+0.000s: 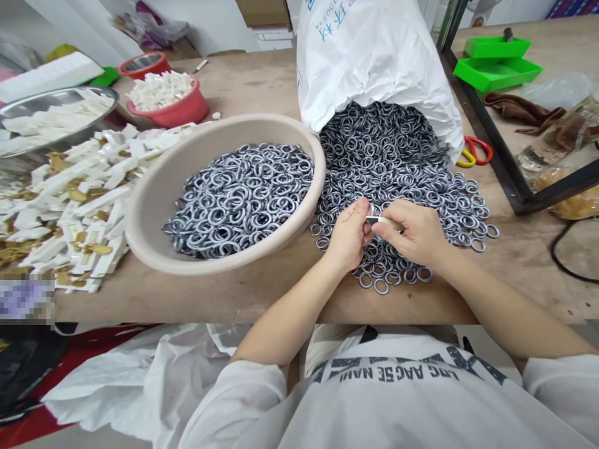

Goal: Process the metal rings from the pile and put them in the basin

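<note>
My left hand (349,236) and my right hand (415,232) meet above a heap of grey rings (393,181). Between their fingertips shows a small flat piece, dark at one end and pale at the other (373,220); its kind is not clear. The fingers of my right hand are closed on its pale end. Those of my left hand are pinched together at the dark end, and what they hold is hidden. Left of the hands stands a beige basin (159,252) with many similar rings (243,199). The heap spills from a white sack (369,56).
White and brown pieces (88,212) cover the table's left side. Behind them stand a metal bowl (110,100) and a red bowl (187,112) of white pieces. Scissors (477,151), a black metal frame (491,131), green trays (498,75) and a brown cloth (524,109) lie right.
</note>
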`<state>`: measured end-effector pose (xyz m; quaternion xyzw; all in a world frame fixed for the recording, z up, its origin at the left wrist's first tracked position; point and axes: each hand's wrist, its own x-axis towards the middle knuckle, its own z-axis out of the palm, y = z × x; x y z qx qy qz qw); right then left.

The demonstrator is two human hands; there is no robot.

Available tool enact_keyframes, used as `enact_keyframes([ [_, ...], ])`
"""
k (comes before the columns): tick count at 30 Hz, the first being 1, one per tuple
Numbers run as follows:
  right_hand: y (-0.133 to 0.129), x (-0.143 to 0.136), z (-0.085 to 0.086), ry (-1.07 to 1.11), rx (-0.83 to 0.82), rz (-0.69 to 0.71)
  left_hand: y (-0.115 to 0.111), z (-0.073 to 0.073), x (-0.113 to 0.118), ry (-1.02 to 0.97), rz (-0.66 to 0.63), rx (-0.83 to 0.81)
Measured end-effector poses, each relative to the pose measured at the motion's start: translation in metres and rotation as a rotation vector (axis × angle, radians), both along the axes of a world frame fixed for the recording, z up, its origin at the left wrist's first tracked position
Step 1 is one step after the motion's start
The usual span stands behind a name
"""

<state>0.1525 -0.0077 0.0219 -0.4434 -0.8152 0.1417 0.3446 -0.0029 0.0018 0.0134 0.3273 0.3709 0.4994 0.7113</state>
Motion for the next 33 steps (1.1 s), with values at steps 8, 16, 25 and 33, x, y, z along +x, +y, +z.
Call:
enact_keyframes([
  [8, -0.002, -0.003, -0.001, 0.012, 0.017, -0.003, -0.001, 0.002, 0.001, -0.018, -0.015, -0.033],
  [16, 0.037, 0.023, -0.010, 0.155, -0.147, -0.295, -0.008, 0.005, 0.004, -0.058, -0.154, 0.044],
  [25, 0.077, -0.003, -0.015, -0.459, -0.136, -0.325, 0.019, 0.005, -0.024, -0.114, 0.067, -0.026],
  [33, 0.083, 0.006, -0.021, -0.379, -0.144, -0.351, 0.027, 0.000, -0.027, -0.113, 0.073, -0.164],
])
